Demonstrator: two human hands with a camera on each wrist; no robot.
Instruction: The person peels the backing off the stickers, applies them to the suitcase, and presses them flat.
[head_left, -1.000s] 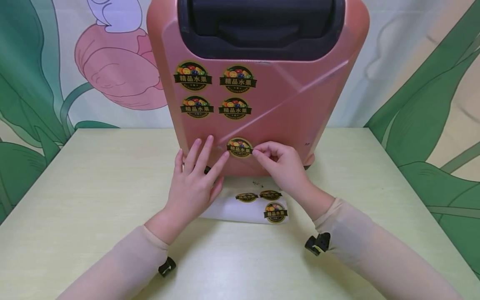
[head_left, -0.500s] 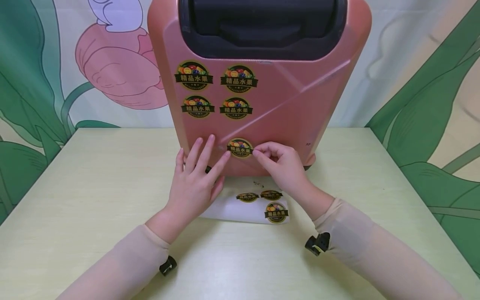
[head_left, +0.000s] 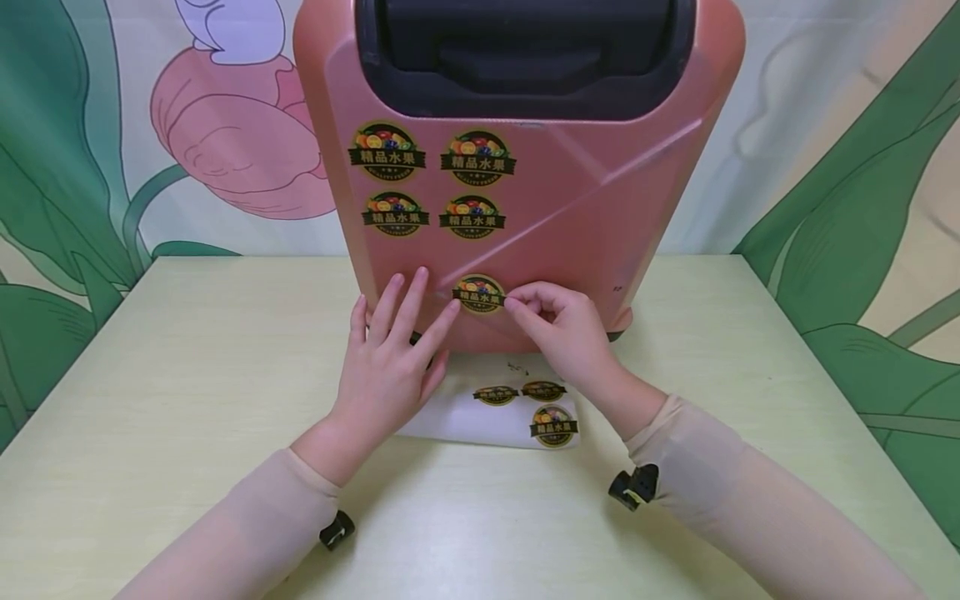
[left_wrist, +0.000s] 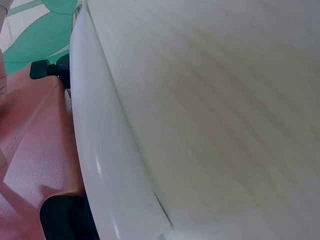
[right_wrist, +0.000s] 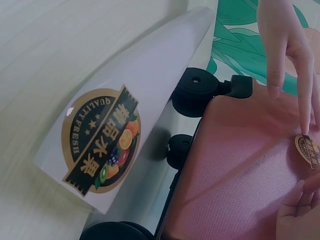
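A pink suitcase (head_left: 570, 217) stands upright with its black handle recess at the top. Low on its face is a round fruit sticker (head_left: 478, 293) with a dark banner. My right hand (head_left: 570, 333) pinches the banner's right end between thumb and forefinger. Spread and straight, the fingers of my left hand (head_left: 386, 367) lie against the suitcase, the index fingertip right at the sticker's left end. In the right wrist view both hands meet at this sticker (right_wrist: 307, 150). The left wrist view shows mostly table and the sticker sheet's edge.
Two rows of fruit stickers, among them one at the upper left (head_left: 387, 152), are on the suitcase. A white sticker sheet (head_left: 465, 423) bearing several stickers lies on the pale table (head_left: 187, 350) below it. Black wheels (right_wrist: 196, 92) show at the suitcase's base.
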